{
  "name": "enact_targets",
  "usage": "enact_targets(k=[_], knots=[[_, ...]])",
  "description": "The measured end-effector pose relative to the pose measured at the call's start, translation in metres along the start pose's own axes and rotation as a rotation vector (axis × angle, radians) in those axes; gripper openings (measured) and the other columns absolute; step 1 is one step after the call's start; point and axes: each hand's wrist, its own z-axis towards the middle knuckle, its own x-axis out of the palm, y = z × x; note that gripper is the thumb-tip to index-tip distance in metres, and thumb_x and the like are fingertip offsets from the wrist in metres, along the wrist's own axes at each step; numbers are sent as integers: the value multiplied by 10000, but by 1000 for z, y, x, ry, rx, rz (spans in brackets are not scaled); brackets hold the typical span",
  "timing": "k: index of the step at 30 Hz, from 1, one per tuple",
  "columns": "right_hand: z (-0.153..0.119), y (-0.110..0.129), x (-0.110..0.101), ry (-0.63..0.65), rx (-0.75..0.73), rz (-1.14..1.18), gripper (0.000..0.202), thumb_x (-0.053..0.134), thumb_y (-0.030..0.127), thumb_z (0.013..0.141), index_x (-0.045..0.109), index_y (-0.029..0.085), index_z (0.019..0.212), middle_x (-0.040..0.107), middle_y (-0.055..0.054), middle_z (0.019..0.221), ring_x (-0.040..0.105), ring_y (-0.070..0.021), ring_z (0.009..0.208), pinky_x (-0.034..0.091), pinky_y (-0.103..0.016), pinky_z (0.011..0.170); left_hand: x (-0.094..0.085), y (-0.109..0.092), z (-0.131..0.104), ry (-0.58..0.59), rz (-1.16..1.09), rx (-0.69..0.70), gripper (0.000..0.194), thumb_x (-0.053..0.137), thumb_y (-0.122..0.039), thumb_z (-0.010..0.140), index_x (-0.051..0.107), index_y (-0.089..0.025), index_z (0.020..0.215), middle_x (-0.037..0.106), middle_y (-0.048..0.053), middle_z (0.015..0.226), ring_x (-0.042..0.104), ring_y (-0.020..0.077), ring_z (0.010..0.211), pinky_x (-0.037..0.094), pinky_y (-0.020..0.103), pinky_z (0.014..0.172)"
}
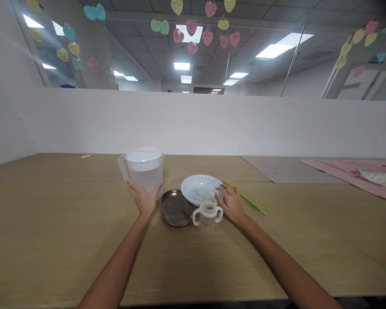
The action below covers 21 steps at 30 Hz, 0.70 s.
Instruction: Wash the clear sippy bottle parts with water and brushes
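A left hand (143,197) spreads wide against the near side of a clear pitcher (144,175) on the desk (83,240), thumb to the right and fingers below the handle; from my distant post I cannot tell how firmly it grips. The right hand (230,202), fingers half curled, reaches over the right side of a white dish (187,183), its fingertips by a small white part (216,195); whether it has hold of that, I cannot tell.

In the dish I see a clear piece (202,192). In front stands an upright, open-topped bottle (207,219) with two white handles. An oval metal tray (176,209) lies between pitcher and bottle. A brush (251,203), yellow-headed and green-handled, extends beyond the right hand. Far right, I make out a pink cloth (328,168); heart-shaped notes (191,27) dot the glass above the white wall (193,122).
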Motion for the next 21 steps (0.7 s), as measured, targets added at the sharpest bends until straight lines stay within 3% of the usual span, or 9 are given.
enact_targets(k=[5,12,21], knots=[[-1,-1,1,13,11,-35,351,378,408,865,586,192,1046,552,-113,1124,456,-253,1101,309,-442,934,7,16,5,-74,20,4,1112,683,-512,616,-3,-20,1340,112,289,1398,128,408,1292,161,492,1060],[-1,-1,0,12,-7,-41,348,367,393,873,586,182,1042,559,-113,1106,452,-242,1103,301,-425,940,9,34,16,-99,42,-24,1054,708,-528,558,147,-125,1353,325,216,1338,323,377,1239,320,496,1014],[0,-1,0,-7,-20,-52,348,372,399,875,581,174,1037,564,-118,1099,459,-243,1097,300,-424,941,1,19,10,-126,88,296,1023,688,-494,609,128,-152,1393,306,196,1375,302,352,1257,290,512,1009]])
